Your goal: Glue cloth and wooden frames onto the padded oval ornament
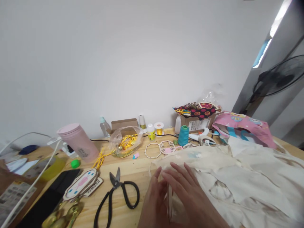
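Observation:
At the bottom centre, my left hand (155,201) and my right hand (187,190) are close together over the table. Between them a thin, pale flat piece (169,201) stands on edge, and my left hand's fingers curl against it. My right hand's fingers are stretched out and slightly apart, over the top of the piece and the edge of the cream cloth (256,171). Black-handled scissors (115,183) lie with blades parted, left of my left hand. Two pale cut-out frames (152,150) lie beyond my hands.
A pink cup (79,144), a bag of yellow cords (127,142) and decorated tags (82,183) are on the left. Behind stand a glue bottle (151,132), a teal thread cone (183,136) and a filled cardboard box (194,123). A pink bag (247,126) lies at the right.

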`<state>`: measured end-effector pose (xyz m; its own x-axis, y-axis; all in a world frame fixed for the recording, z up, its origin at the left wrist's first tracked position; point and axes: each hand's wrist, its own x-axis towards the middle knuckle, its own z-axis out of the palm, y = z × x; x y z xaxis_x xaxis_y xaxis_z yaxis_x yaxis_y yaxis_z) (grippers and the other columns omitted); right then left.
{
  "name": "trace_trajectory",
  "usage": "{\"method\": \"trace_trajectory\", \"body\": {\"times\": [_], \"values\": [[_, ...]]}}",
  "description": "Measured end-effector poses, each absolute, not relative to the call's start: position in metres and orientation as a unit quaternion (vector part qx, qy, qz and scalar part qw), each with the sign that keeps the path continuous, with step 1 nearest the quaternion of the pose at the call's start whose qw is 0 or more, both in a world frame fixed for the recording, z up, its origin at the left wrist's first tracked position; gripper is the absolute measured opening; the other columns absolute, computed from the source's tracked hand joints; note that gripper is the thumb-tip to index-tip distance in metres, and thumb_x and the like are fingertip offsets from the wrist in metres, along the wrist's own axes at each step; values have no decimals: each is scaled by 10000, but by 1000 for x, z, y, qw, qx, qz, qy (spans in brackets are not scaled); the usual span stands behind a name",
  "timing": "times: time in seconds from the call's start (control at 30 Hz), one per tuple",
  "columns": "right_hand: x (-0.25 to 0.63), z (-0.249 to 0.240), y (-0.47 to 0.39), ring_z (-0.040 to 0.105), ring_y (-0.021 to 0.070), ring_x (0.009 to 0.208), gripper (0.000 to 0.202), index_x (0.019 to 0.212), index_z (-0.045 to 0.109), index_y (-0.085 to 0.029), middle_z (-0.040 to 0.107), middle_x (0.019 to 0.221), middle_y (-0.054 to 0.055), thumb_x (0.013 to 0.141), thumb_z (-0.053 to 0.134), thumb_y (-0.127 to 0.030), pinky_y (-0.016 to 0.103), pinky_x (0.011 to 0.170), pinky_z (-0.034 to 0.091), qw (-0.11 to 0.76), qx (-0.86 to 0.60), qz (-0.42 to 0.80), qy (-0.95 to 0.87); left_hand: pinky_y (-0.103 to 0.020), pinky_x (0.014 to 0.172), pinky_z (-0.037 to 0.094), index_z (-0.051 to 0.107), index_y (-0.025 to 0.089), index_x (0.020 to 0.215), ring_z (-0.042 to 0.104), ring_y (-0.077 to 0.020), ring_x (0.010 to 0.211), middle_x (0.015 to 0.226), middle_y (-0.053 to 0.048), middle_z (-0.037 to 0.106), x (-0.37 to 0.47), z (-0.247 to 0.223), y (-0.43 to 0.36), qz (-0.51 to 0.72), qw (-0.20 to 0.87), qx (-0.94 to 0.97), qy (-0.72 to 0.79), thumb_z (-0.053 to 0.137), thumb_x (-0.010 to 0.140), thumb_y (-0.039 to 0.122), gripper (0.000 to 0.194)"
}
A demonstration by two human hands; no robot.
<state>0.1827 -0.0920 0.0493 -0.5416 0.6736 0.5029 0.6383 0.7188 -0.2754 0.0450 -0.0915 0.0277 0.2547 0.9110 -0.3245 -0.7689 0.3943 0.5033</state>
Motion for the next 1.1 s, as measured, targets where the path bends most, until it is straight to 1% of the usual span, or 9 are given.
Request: {"method": "trace_trajectory", "body": {"times": [0.17,0.33,0.57,0.67,0.73,0.83,0.93,1.03,1.1], "values": [[203,39,-96,321,324,1210,817,1295,245,-156,478,1241,134,604,603,-403,492,981,206,308,-397,-6,-865,-394,942,306,461,248,1189,548,-238,986,970,-78,648,36,27,-88,527,770,174,314,602,700,377,525],[210,33,-102,387,333,1161,752,1252,320,-173,520,1197,123,568,596,-320,510,955,248,290,-420,-18,-860,-389,953,305,457,258,1206,530,-222,1030,1036,-75,625,30,23,-89,502,765,209,346,570,743,248,476],[210,46,-106,438,322,1111,675,1194,403,-186,540,1151,125,539,569,-194,542,956,262,291,-447,13,-846,-380,946,314,506,253,1170,496,-243,1079,1084,-84,614,31,36,-95,503,721,255,403,571,739,324,442],[222,40,-104,447,319,1112,646,1183,392,-208,511,1182,127,574,608,-213,518,923,342,370,-499,108,-776,-316,993,252,593,231,1065,425,-228,1148,1130,-57,591,22,40,-95,505,632,321,493,639,678,251,390],[227,29,-102,461,294,1117,583,1203,348,-230,491,1213,127,678,584,-327,462,881,416,455,-504,237,-695,-294,1016,208,657,217,946,409,-238,1153,1102,-48,603,15,38,-95,488,566,395,535,688,611,191,337],[222,9,-102,448,271,1142,559,1280,207,-236,447,1271,140,816,349,-513,447,886,423,590,-387,416,-573,-337,1036,161,687,215,885,436,-274,1125,1061,-85,627,13,26,-95,441,537,505,513,678,608,170,280],[209,-6,-106,379,286,1188,669,1276,236,-252,377,1333,129,741,420,-610,461,926,378,603,-316,528,-508,-409,1050,23,659,200,971,403,-309,1172,1169,-129,566,20,10,-95,420,569,547,448,631,642,144,335],[207,-11,-111,323,275,1224,647,1252,302,-269,349,1358,99,713,539,-537,449,964,324,606,-301,586,-446,-451,1014,-126,602,167,1068,306,-338,1224,1231,-170,490,24,1,-92,395,579,596,393,659,597,138,476],[211,-10,-114,309,276,1232,646,1246,327,-260,359,1352,98,699,587,-485,447,977,299,607,-293,609,-417,-470,998,-157,573,167,1105,274,-346,1233,1253,-177,458,20,2,-90,374,550,639,387,688,573,181,545]]}}
